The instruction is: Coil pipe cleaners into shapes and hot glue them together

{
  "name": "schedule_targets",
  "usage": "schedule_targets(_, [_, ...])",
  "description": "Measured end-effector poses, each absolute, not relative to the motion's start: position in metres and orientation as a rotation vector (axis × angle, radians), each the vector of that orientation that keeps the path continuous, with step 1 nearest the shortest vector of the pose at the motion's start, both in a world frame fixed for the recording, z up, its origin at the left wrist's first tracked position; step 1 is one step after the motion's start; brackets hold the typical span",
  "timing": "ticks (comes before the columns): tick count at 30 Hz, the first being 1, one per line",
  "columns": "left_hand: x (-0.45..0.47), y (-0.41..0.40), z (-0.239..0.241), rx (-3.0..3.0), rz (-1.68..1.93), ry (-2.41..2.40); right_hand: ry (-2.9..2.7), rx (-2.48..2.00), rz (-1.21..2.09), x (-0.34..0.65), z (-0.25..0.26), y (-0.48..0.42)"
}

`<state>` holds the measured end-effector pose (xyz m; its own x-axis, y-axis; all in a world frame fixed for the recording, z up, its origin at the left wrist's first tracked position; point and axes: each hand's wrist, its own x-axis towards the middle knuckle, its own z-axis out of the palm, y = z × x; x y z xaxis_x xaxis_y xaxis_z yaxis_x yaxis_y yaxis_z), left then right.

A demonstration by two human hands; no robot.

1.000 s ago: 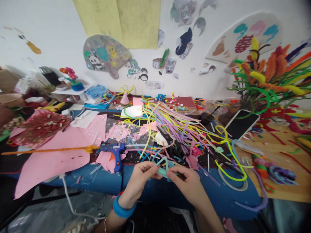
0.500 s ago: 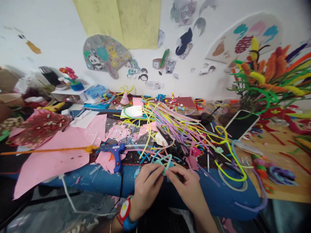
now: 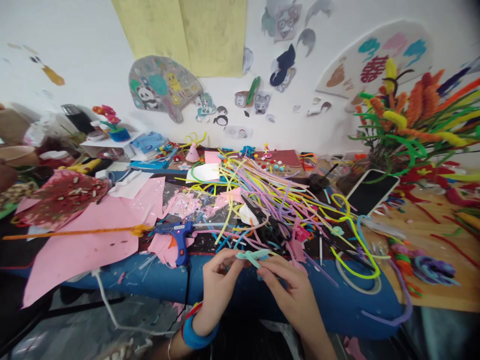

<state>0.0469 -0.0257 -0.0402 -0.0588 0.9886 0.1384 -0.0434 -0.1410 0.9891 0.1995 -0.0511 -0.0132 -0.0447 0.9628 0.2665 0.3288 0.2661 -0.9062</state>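
Both of my hands pinch a bent teal pipe cleaner (image 3: 252, 257) just in front of the table's blue front edge (image 3: 157, 282). My left hand (image 3: 217, 285), with a blue band at the wrist, grips its left end. My right hand (image 3: 290, 285) holds its right part between thumb and fingers. The teal piece lies nearly flat between my fingertips. Just beyond it sits a heap of coloured pipe cleaners (image 3: 270, 197) with black scissors (image 3: 268, 227) on top.
A blue glue gun (image 3: 176, 235) lies left of my hands, its white cord hanging off the edge. Pink paper sheets (image 3: 82, 235) cover the left side. A phone (image 3: 371, 192) and a vase of fuzzy pipe-cleaner flowers (image 3: 412, 120) stand at the right.
The teal pipe cleaner stood up as an open loop before; now it is folded down flatter between my fingers. My left wrist has rotated, and both hands stayed at the table edge.
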Motion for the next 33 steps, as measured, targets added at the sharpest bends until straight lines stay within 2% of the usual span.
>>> schedule_targets(3, [0.048,-0.026,-0.04,1.378,1.403,1.177,-1.571,-1.231,0.768,0.199,-0.014,-0.052])
schedule_targets(9, [0.042,-0.031,-0.042,2.041,1.621,1.215,-1.759,-1.254,0.588,0.195,-0.008,-0.055])
schedule_targets(16, [0.033,-0.027,-0.044,2.222,1.643,1.106,-1.848,-1.185,0.631,0.197,-0.002,-0.058])
schedule_targets(24, [0.03,-0.026,-0.046,1.732,1.487,0.818,-1.724,-1.055,0.897,0.206,-0.007,-0.055])
schedule_targets(29, [0.03,-0.018,-0.033,1.083,1.109,0.665,-1.682,-0.956,0.93,0.21,-0.016,-0.05])
schedule_targets(33, [0.03,-0.013,-0.029,0.81,0.945,0.648,-1.72,-0.915,0.877,0.21,-0.018,-0.049])
